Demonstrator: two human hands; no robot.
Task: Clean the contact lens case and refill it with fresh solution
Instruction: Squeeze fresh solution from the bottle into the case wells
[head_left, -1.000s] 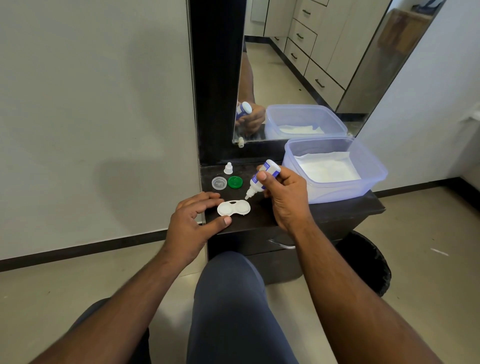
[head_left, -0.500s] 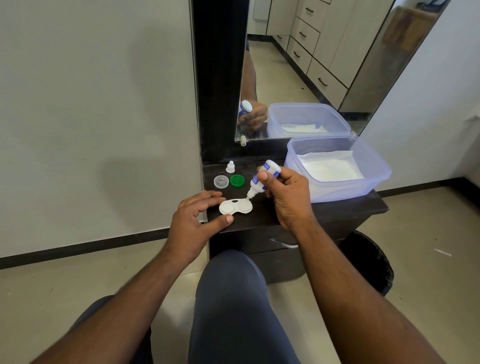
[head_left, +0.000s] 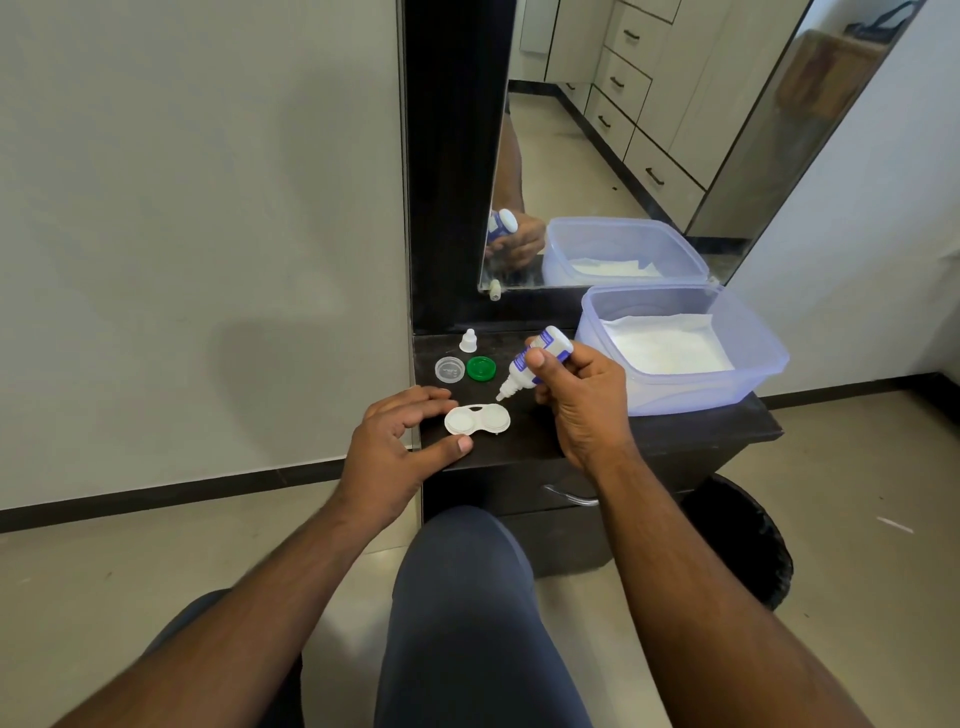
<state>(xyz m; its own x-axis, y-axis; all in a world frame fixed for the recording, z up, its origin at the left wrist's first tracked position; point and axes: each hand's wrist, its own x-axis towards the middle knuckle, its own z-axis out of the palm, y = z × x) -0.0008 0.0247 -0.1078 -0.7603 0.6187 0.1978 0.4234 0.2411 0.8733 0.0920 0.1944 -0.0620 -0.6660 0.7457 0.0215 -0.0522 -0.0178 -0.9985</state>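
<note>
We see the lens case (head_left: 477, 420), both wells uncovered, lying near the front edge of the dark table (head_left: 675, 436). Our left hand (head_left: 397, 447) rests spread just left of the case, thumb and fingers apart at its rim. Our right hand (head_left: 576, 395) is clamped on the solution bottle (head_left: 524, 366), tilted nozzle-down just above the case's right well (touching or not, we cannot tell). Behind the case lie a clear cap (head_left: 450, 369), green cap (head_left: 480, 368) and bottle cap (head_left: 468, 340); a plastic tub (head_left: 753, 384) fills the right end.

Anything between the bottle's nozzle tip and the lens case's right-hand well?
Nothing: in the head view the solution bottle tips its nozzle just above the lens case, with only bare dark tabletop showing in the gap.
</note>
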